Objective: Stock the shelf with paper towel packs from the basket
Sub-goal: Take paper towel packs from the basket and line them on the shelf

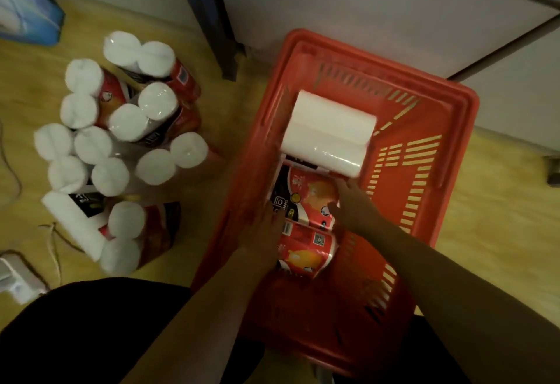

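A red plastic basket stands on the wooden floor in front of me. Inside it lie a white-wrapped paper towel pack at the far end, a red printed pack in the middle and another red printed pack nearest me. My left hand, blurred, rests against the left side of the middle pack. My right hand touches its right side, thumb on the wrapper and fingers stretched toward the white pack. The pack lies between both hands.
Several paper towel packs stand upright on the floor to the left of the basket. White furniture panels rise behind the basket. A blue bag sits far left, and a cable and a white device lie at the lower left.
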Motion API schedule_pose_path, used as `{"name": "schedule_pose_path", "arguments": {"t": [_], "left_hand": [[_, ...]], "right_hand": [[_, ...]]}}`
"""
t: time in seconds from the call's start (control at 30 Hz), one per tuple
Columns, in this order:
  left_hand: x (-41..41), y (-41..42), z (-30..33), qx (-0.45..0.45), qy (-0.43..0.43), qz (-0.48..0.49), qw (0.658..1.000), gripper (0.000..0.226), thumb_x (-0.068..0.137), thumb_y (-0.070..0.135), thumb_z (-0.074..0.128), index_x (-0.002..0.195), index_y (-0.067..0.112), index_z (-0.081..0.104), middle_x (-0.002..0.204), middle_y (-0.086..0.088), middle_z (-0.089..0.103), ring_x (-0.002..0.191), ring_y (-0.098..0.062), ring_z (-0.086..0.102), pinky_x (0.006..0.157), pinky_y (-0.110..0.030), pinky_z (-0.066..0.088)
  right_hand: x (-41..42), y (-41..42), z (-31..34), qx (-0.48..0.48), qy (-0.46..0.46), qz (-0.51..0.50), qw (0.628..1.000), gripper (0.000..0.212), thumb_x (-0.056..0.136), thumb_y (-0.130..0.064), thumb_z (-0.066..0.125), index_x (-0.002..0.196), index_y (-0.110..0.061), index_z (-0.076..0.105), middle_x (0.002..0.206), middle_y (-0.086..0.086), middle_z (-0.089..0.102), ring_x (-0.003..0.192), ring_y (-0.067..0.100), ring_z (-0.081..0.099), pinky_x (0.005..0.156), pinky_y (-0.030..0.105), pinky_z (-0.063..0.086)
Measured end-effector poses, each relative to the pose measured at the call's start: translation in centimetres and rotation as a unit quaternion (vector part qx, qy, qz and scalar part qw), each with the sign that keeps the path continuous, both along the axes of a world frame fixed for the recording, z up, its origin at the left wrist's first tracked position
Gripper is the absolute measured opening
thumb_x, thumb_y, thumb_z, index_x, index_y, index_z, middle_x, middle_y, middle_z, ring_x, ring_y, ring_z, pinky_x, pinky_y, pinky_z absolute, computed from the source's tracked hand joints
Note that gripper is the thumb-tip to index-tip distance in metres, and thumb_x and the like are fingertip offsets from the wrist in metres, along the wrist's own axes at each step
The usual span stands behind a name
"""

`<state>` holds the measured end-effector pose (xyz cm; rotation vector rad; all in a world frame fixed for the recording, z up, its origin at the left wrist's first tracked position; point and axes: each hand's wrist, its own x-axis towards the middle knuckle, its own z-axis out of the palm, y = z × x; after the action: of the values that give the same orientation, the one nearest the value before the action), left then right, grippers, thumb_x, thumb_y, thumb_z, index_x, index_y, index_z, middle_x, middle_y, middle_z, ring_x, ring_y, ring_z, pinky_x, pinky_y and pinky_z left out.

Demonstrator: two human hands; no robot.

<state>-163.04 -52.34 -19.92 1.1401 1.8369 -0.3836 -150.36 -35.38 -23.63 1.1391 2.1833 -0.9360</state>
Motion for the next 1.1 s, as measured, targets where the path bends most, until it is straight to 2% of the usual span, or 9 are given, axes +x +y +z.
{"name": "schedule_pose_path", "arguments": {"t": [0.13, 0.2, 0.37, 0.63, 0.7, 0.77, 0.93, 1.0, 1.1], "left_hand": [[0.6, 0.3, -1.1, -0.014, 0.045, -0.046, 0.998, 0.086, 0.091, 0.017, 0.061, 0.155, 0.009, 0.004, 0.161, -0.016, 0.009, 0.149, -0.034, 0.006, 0.115, -0.045, 0.028], [0.7, 0.6, -1.3, 0.005, 0.085, -0.078, 0.993, 0.078, 0.090, 0.012, 0.059, 0.152, 0.006, 0.013, 0.156, -0.016, 0.022, 0.144, -0.034, 0.020, 0.112, -0.041, 0.031], [0.4, 1.2, -0.6, 0.012, 0.103, -0.167, 0.980, 0.056, 0.091, 0.016, 0.057, 0.142, 0.006, 0.036, 0.146, -0.016, 0.035, 0.137, -0.034, 0.029, 0.113, -0.044, 0.023], [1.0, 0.5, -0.8, -0.024, 0.030, -0.122, 0.992, 0.077, 0.083, 0.017, 0.071, 0.144, 0.010, 0.026, 0.146, -0.020, 0.039, 0.134, -0.037, 0.039, 0.109, -0.046, 0.032], [0.9, 0.3, -1.1, -0.028, 0.021, -0.120, 0.992, 0.081, 0.082, 0.016, 0.073, 0.146, 0.011, 0.024, 0.145, -0.020, 0.040, 0.132, -0.037, 0.040, 0.106, -0.047, 0.036], [0.9, 0.2, -1.1, -0.027, 0.011, -0.112, 0.993, 0.086, 0.082, 0.017, 0.074, 0.149, 0.012, 0.020, 0.146, -0.020, 0.039, 0.132, -0.037, 0.040, 0.105, -0.048, 0.038], [1.9, 0.7, 1.3, -0.008, -0.008, -0.118, 0.993, 0.089, 0.078, 0.024, 0.078, 0.147, 0.014, 0.023, 0.145, -0.017, 0.038, 0.130, -0.035, 0.041, 0.104, -0.045, 0.037], [2.6, 0.8, 2.7, 0.007, -0.005, -0.120, 0.993, 0.089, 0.075, 0.028, 0.079, 0.145, 0.016, 0.026, 0.143, -0.016, 0.040, 0.127, -0.034, 0.042, 0.105, -0.045, 0.034], [3.3, 0.8, 6.2, 0.024, 0.007, -0.130, 0.991, 0.085, 0.073, 0.032, 0.077, 0.143, 0.019, 0.029, 0.140, -0.014, 0.043, 0.127, -0.033, 0.041, 0.107, -0.048, 0.030]], "right_hand": [[0.0, -1.2, -1.9, 0.002, -0.033, 0.064, 0.997, 0.087, 0.092, -0.030, 0.058, 0.154, -0.022, -0.002, 0.161, 0.009, -0.010, 0.147, 0.036, -0.002, 0.111, 0.059, 0.029], [-0.2, -1.9, -2.2, -0.007, -0.038, 0.058, 0.998, 0.088, 0.093, -0.036, 0.056, 0.154, -0.021, -0.006, 0.160, 0.011, -0.016, 0.147, 0.036, -0.009, 0.113, 0.061, 0.023], [-0.4, -2.2, -2.1, 0.035, -0.029, 0.054, 0.998, 0.093, 0.085, -0.041, 0.066, 0.152, -0.014, 0.008, 0.157, 0.016, 0.015, 0.145, 0.038, 0.013, 0.113, 0.057, 0.027], [-0.7, -1.5, -3.2, -0.025, -0.063, -0.007, 0.998, 0.097, 0.077, -0.048, 0.074, 0.148, -0.013, 0.017, 0.156, 0.018, 0.010, 0.142, 0.041, 0.019, 0.113, 0.057, 0.028], [-1.2, -1.2, -3.4, -0.077, -0.035, -0.077, 0.993, 0.098, 0.076, -0.038, 0.078, 0.147, -0.011, 0.017, 0.151, 0.016, 0.026, 0.135, 0.035, 0.036, 0.106, 0.052, 0.040], [-1.5, -0.9, -3.0, -0.088, -0.015, -0.078, 0.993, 0.095, 0.074, -0.029, 0.081, 0.145, -0.011, 0.020, 0.142, 0.013, 0.043, 0.124, 0.030, 0.050, 0.098, 0.046, 0.048], [-1.8, -1.5, 0.1, 0.012, -0.024, 0.091, 0.995, 0.099, 0.066, -0.044, 0.082, 0.142, -0.015, 0.026, 0.149, 0.012, 0.028, 0.138, 0.035, 0.024, 0.111, 0.054, 0.030], [-1.9, -2.3, 1.5, 0.062, -0.032, 0.133, 0.989, 0.091, 0.067, -0.048, 0.080, 0.139, -0.017, 0.033, 0.146, 0.014, 0.028, 0.136, 0.035, 0.025, 0.109, 0.053, 0.033], [-1.1, -2.9, 5.4, 0.103, -0.030, 0.103, 0.989, 0.086, 0.069, -0.051, 0.078, 0.136, -0.018, 0.035, 0.139, 0.012, 0.033, 0.129, 0.032, 0.033, 0.103, 0.052, 0.036]]}}
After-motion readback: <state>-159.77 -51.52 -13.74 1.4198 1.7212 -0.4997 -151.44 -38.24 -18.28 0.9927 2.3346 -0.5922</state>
